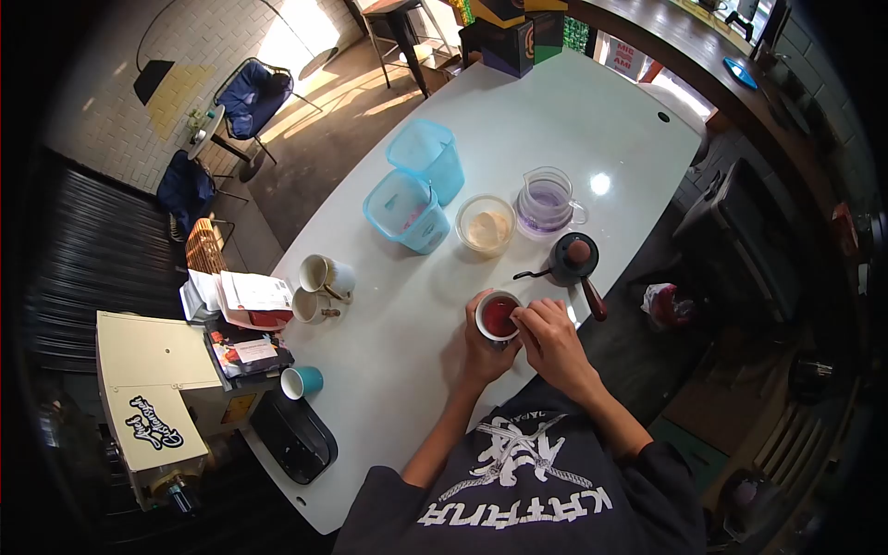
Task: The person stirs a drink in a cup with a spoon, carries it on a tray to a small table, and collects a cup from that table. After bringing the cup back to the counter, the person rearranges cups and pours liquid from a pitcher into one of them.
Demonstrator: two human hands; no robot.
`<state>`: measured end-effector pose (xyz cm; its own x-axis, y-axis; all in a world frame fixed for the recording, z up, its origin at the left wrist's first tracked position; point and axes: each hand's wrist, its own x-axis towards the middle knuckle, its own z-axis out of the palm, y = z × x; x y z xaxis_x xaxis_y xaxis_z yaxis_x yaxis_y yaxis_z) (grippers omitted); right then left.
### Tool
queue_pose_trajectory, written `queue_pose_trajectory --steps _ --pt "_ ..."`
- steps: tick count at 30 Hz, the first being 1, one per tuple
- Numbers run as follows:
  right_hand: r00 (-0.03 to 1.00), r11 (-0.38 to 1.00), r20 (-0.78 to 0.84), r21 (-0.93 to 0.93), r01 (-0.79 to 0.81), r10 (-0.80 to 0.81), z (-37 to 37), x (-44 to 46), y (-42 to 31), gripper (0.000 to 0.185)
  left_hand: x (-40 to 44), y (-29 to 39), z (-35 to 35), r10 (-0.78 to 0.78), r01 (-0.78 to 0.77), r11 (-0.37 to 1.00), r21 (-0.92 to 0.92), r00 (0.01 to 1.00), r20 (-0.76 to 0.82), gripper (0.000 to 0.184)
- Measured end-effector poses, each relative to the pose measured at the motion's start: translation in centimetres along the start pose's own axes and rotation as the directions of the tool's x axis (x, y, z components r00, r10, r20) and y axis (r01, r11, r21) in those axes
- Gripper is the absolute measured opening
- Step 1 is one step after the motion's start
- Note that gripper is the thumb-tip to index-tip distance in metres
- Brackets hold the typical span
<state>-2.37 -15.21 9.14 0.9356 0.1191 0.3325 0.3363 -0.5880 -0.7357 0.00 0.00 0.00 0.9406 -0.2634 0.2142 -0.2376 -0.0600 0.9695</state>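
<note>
A cup [498, 294] of dark red liquid is close to my body, above the near side of the table. My left hand [480, 356] wraps around its outer side. At the cup's right rim, the fingers of my right hand [551, 342] are pinched together; whatever they hold, if anything, is too small to make out. Just beyond my right hand stands a dark kettle [566, 262] with a thin spout and a brown handle. A glass jug [548, 205] with purple liquid and a clear bowl [486, 226] with pale tan contents sit farther off.
Two blue plastic containers [407, 209] stand past the bowl on the white table [398, 370]. To the left are patterned mugs [326, 276], a teal cup [302, 381], papers [253, 292], a black case [294, 437] and a cream-coloured machine [153, 388]. Dark boxes [507, 44] occupy the far end.
</note>
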Motion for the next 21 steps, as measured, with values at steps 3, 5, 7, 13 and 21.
queue_pose_trajectory --steps 3,5,7,13,21 --pt "0.999 0.999 -0.048 -0.040 0.010 -0.012 0.0 0.7 0.1 0.017 0.4 0.1 -0.3 0.017 -0.017 1.000 0.004 1.000 0.001 0.082" --pt "0.998 0.999 -0.059 -0.046 0.020 -0.023 0.2 0.8 0.4 0.016 0.3 0.5 -0.3 0.047 -0.046 0.998 0.033 0.999 -0.008 0.079" --pt "0.998 0.999 -0.054 -0.026 0.027 -0.028 0.4 1.0 0.3 0.016 0.4 0.6 -0.2 0.066 -0.065 0.995 0.074 0.998 -0.015 0.077" --pt "0.995 0.996 0.047 0.035 0.083 -0.084 0.6 1.0 -0.1 0.017 0.3 0.3 0.0 0.017 -0.016 0.999 0.034 0.998 -0.052 0.079" --pt "0.989 0.988 0.114 -0.118 0.104 -0.091 -1.2 1.8 -0.2 0.026 0.4 0.8 -0.1 0.044 -0.040 0.994 0.105 0.998 -0.035 0.082"
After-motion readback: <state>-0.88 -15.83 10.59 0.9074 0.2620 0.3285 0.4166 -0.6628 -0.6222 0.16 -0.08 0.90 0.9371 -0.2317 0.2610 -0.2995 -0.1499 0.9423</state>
